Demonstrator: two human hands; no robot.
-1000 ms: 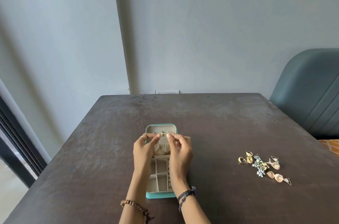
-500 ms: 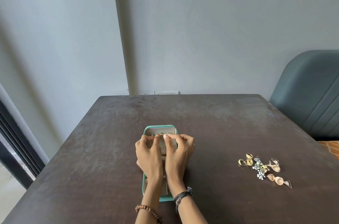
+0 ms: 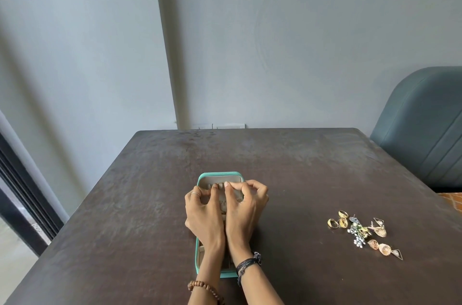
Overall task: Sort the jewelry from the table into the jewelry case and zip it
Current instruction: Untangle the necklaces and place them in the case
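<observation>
Fiddling in the far half of the open jewelry case [image 3: 201,178], both hands [image 3: 205,214] pinch something tiny (too small to tell); it could slip loose, and the jewelry pile [image 3: 360,232] waits well right on the worktop [image 3: 125,204]

There is a single view, taken from the person's head, facing forward and tilted down across the dark surface [image 3: 300,179]. Its wide angle bends the wall [image 3: 300,42] and the edges of the picture. The left hand [image 3: 203,214] and right hand [image 3: 243,209] sit low and central, close to the lens, over the open case [image 3: 220,175]. The jewelry pile [image 3: 362,232] lies lower right, a chair [image 3: 425,124] at the far right edge. No second view shares the scene.
</observation>
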